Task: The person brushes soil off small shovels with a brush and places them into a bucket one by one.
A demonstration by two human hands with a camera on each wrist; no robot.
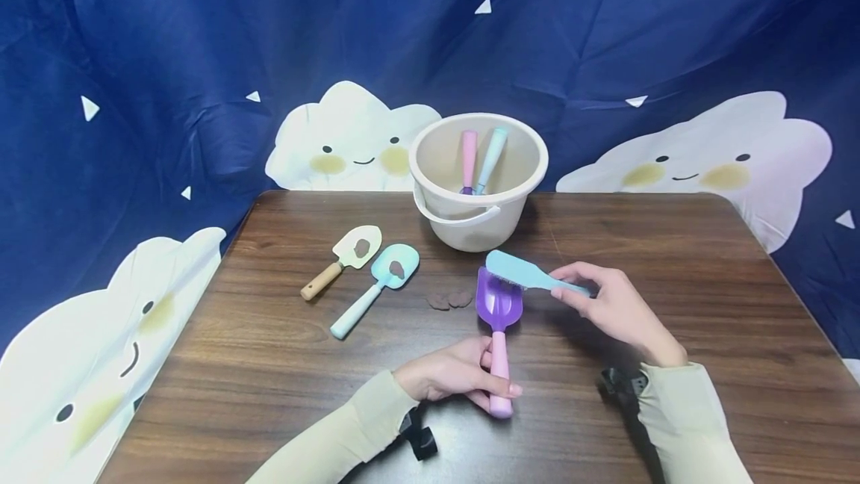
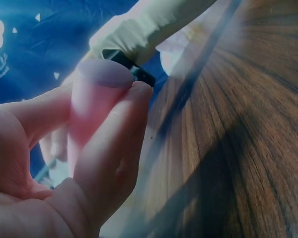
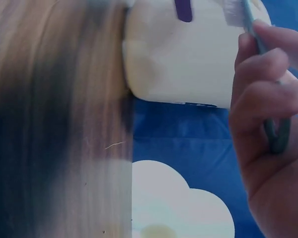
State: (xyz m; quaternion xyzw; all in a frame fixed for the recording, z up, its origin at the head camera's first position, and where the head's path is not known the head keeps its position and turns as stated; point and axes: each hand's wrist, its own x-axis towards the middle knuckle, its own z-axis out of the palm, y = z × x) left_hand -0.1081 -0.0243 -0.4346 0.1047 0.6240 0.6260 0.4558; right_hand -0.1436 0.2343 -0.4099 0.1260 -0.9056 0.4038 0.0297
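My left hand grips the pink handle of a small shovel with a purple scoop. The handle's end shows between thumb and fingers in the left wrist view. With its fingers, my right hand pinches the handle of a light blue brush. The brush lies bristles down over the tip of the purple scoop; whether they touch, I cannot tell. In the right wrist view the right hand curls round the brush handle, near the purple scoop tip.
Brown flat pieces lie left of the purple scoop. A cream shovel and a light blue shovel each bear a brown piece. Behind stands a beige bucket holding a pink handle and a blue handle.
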